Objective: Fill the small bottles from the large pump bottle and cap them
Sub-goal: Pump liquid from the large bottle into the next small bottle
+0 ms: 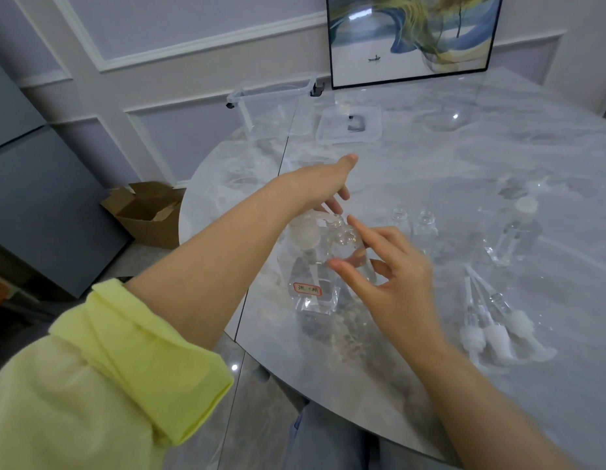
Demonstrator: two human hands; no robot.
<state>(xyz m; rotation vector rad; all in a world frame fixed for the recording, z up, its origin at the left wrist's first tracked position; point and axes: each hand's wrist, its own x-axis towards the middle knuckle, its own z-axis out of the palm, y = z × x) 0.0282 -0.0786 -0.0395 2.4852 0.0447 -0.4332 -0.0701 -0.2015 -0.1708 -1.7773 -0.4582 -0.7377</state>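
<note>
- The large pump bottle (311, 286) stands upright near the left edge of the marble table (464, 184), clear, with a small red-bordered label low on its front.
- Left hand (323, 188) sits over the pump head, fingers straight and reaching down onto the nozzle.
- Right hand (393, 266) holds a small bottle (349, 247) just under the spout, thumb and fingers curled loosely round its clear body.
- Two more open small bottles (413, 225) wait just right of the hands.
- A capped bottle (515, 235) stands farther right.
- Three white pump caps (491, 330) lie near the right, tubes pointing away.
- Far back, a clear lidded box (277, 110) and a framed picture (413, 35).
</note>
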